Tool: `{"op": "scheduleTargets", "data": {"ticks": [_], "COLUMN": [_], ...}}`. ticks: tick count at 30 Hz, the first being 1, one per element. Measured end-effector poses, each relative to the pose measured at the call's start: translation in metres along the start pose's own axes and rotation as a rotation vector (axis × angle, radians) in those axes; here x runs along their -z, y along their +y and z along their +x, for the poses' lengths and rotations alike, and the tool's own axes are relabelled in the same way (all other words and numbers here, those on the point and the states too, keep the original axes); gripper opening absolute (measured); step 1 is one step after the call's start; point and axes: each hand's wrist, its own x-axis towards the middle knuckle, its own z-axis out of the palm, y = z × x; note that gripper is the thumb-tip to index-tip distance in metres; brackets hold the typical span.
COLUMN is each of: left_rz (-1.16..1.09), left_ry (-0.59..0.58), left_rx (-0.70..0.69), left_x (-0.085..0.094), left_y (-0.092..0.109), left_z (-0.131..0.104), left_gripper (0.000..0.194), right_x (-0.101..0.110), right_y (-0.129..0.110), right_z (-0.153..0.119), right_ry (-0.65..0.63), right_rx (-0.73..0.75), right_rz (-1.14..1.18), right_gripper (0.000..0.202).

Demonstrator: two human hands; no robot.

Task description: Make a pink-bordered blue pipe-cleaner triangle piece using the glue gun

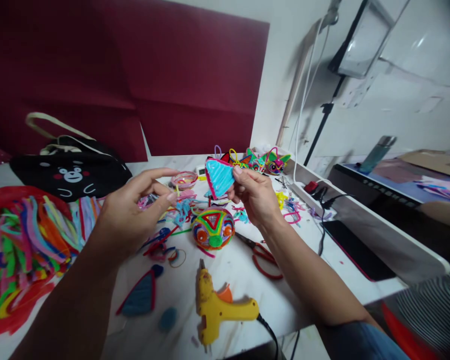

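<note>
My right hand (257,195) pinches a blue triangular piece (219,179) with a pinkish-red fuzzy edge, held up above the table. To its left my left hand (135,210) is raised with thumb and fingers curled close together; a small yellowish bit shows at the fingertips, too small to name. Below and between the hands sits a round, colourful pipe-cleaner animal head (213,229) with orange eyes and a green nose. A second blue triangle (138,296) with a red edge lies near the front, beside a blue disc (168,319).
A yellow glue gun (217,309) lies in front, its cord running off the near edge. Red-handled scissors (264,257) lie to the right. Bundled pipe cleaners (33,240) fill the left side by a black bag (71,167). Finished heads (275,162), a phone (358,250) and a co-worker's arm (444,215) are farther off.
</note>
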Motion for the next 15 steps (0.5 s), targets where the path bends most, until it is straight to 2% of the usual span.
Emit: {"op": "scheduleTargets", "data": {"ticks": [3,5,9,11,15], "left_rz": [0.036,0.03,-0.009,-0.075,-0.364], "left_ry": [-0.162,-0.198,-0.086,-0.041,-0.015], "left_rx": [-0.097,-0.13,-0.02,0.01,0.121], "left_x": [-0.002,-0.005,-0.01,-0.013,-0.022], "left_y": [-0.001,-0.004,-0.008,-0.007,0.001], "left_z": [-0.004,-0.005,-0.004,-0.002,-0.002], "left_gripper": [0.049,0.05,0.02,0.02,0.032], "right_x": [0.001,0.001,0.0,0.0,-0.002], "right_y": [-0.001,-0.001,0.0,0.001,0.005], "right_z": [0.001,0.001,0.001,0.001,-0.001], "right_ry": [-0.001,-0.002,-0.013,-0.02,-0.033], "right_rx": [0.008,0.002,-0.006,-0.003,-0.015], "right_rz": [0.01,0.008,0.002,-0.001,0.012], "right_gripper": [0.032,0.032,0.034,0.033,0.032]}}
